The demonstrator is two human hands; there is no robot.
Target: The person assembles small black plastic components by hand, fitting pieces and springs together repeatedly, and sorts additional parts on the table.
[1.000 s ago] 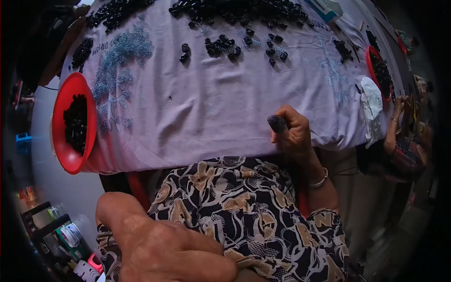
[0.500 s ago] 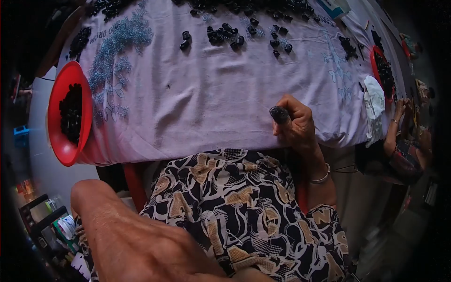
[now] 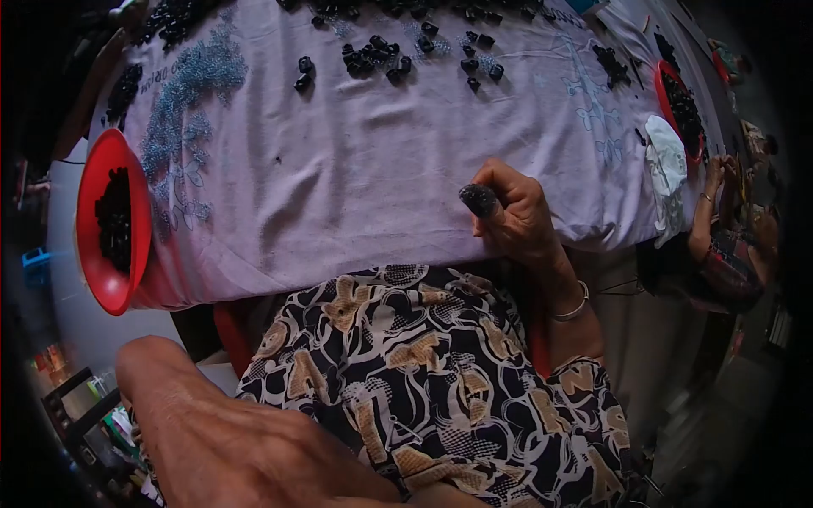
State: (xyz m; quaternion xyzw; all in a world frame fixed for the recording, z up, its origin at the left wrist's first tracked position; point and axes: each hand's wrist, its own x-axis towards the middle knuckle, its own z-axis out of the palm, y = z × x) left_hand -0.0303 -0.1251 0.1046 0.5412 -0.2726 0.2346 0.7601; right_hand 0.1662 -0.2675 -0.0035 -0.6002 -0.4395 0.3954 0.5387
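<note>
My right hand [image 3: 518,213] is closed in a pinch at the near edge of the light purple cloth [image 3: 381,186]. A dark, rough-surfaced cap or covering [image 3: 478,201] shows at its thumb end; what the fingers hold, if anything, is hidden. My left hand [image 3: 262,457] is at the bottom left, back up, over the patterned garment [image 3: 415,356]. Its fingers are out of sight. Small black pieces [image 3: 369,57] lie in loose groups on the cloth beyond my hands.
A red bowl [image 3: 91,241] of black pieces stands at the left table edge, another red bowl [image 3: 666,97] at the right. Near that one lies a white crumpled cloth or bag [image 3: 666,173]. Another person's arm [image 3: 705,216] shows at the far right.
My left hand has moved down and left, and its fingers have gone out of view. My right hand stays closed near the cloth edge. The whole view has shifted slightly.
</note>
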